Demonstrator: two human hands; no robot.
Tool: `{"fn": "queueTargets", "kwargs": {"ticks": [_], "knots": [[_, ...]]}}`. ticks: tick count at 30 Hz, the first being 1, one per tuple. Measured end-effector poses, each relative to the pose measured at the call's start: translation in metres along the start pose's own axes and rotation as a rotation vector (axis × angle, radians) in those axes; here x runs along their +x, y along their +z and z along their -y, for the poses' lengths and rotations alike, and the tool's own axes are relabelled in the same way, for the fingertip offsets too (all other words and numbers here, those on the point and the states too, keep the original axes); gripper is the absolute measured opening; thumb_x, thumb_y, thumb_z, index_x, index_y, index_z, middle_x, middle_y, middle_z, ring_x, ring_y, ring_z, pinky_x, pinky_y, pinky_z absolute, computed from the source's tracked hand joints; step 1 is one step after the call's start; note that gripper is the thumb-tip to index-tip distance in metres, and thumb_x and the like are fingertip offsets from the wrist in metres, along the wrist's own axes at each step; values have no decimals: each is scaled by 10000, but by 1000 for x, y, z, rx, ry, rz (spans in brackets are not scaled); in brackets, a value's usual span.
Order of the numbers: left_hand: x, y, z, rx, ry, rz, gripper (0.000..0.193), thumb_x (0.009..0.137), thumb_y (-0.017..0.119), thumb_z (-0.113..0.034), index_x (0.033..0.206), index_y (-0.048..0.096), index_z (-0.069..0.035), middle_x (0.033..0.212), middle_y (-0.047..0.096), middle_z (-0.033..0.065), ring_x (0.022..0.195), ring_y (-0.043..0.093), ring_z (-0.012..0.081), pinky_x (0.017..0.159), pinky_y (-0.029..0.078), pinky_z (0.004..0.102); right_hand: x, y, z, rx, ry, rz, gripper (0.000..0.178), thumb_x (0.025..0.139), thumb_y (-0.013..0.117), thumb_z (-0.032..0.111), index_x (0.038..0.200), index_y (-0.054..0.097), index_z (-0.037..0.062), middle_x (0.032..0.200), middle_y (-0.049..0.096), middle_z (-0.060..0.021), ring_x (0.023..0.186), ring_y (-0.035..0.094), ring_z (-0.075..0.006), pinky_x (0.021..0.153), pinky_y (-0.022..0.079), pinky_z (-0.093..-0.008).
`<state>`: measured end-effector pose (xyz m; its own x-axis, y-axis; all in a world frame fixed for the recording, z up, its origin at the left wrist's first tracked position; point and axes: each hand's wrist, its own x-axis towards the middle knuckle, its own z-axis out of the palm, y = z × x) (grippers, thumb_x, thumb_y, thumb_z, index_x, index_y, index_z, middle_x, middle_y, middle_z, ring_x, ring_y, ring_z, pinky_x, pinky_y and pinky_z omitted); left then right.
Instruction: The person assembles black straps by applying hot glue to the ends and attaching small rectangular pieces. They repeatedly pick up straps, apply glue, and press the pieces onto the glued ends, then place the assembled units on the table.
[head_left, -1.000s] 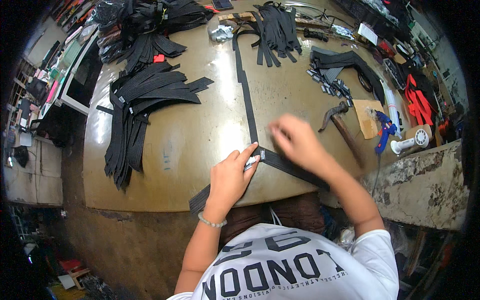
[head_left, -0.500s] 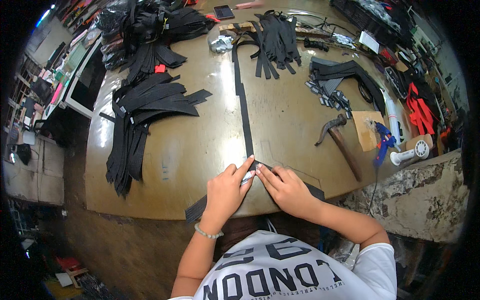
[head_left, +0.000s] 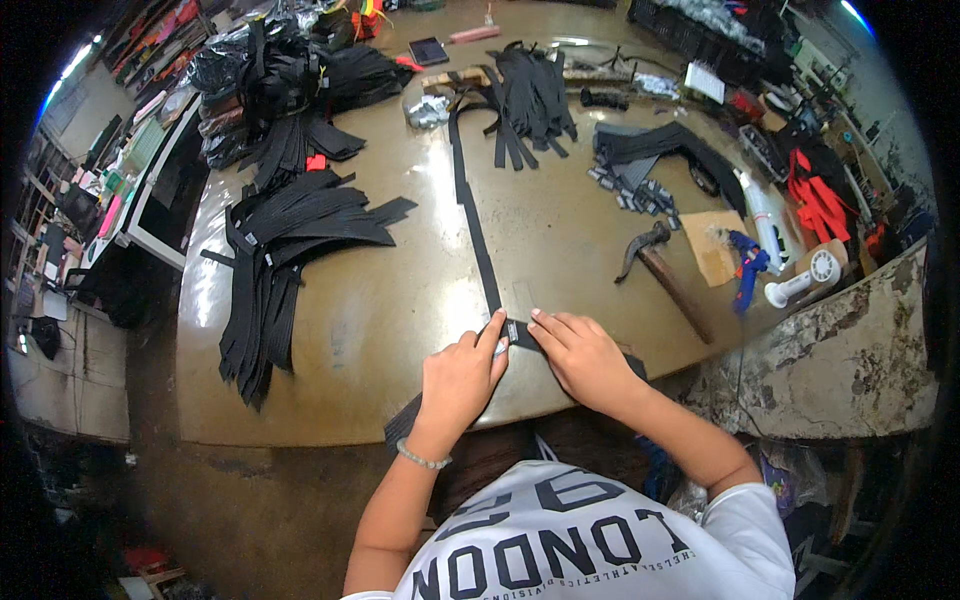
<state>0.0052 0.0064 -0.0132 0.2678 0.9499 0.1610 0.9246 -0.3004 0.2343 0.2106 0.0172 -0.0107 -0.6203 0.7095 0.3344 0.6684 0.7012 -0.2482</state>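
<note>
A long narrow black strap (head_left: 482,260) runs down the middle of the table toward me. Its near end meets a wider black strap (head_left: 403,423) that passes crosswise under both my hands. My left hand (head_left: 460,380) grips the straps where they meet, index finger extended and thumb beside it. A small white piece (head_left: 501,347) shows by that thumb. Between my hands, a small dark label with light marks (head_left: 514,332) lies on the strap. My right hand (head_left: 582,362) rests its outstretched fingers flat on the strap, just right of the label; its thumb is hidden.
Black strap bundles (head_left: 265,270) lie left, with another bundle (head_left: 535,100) at the back. On the right are a hammer (head_left: 672,285), grey-tipped straps (head_left: 640,190), a blue glue gun (head_left: 747,265), brown paper (head_left: 705,245) and a white spool (head_left: 805,278). The table's edge (head_left: 300,443) curves near me.
My right fingers have moved right, away from my left fingertips, uncovering the label. My left hand stays at the strap junction. The whole view has shifted slightly.
</note>
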Motion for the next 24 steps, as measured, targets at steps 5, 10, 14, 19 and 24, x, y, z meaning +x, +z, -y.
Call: {"fn": "queueTargets", "kwargs": {"ticks": [5,10,14,19,24], "knots": [[-12,-3,1,-195,-82,-99,398,888,648,-258,1277,611,-181,729,603,97,652,638,281,560,495,395,-41,-26,-76,-350,531,-455,401,882,634,166,1246,566,15,1288,571,-192,1160,530,-386,1020,395,-465],[-37,0,1,-338,-223,-322,421,840,667,-164,1256,609,-151,801,639,110,723,651,310,626,512,415,-42,-46,-107,-298,765,-98,345,989,531,321,1006,604,-16,952,624,-218,882,600,-379,780,472,-471],[-41,7,2,-418,-283,-380,479,809,666,-115,1280,581,-141,881,663,114,760,659,313,666,529,411,-11,-41,-32,317,804,-374,440,1023,459,350,822,549,-31,666,566,-257,587,569,-390,537,416,-460],[-47,9,6,-473,-295,-349,491,813,664,-120,1292,570,-167,934,681,141,799,659,344,680,531,428,18,-19,38,260,606,193,333,1000,496,323,986,529,-8,726,607,-317,742,584,-547,607,457,-603],[-47,8,7,-468,-236,-361,449,797,667,-80,1240,605,-117,948,676,152,822,655,347,704,522,432,24,-37,56,452,719,-13,401,997,494,361,912,547,-28,767,622,-317,788,613,-513,658,487,-557]]}}
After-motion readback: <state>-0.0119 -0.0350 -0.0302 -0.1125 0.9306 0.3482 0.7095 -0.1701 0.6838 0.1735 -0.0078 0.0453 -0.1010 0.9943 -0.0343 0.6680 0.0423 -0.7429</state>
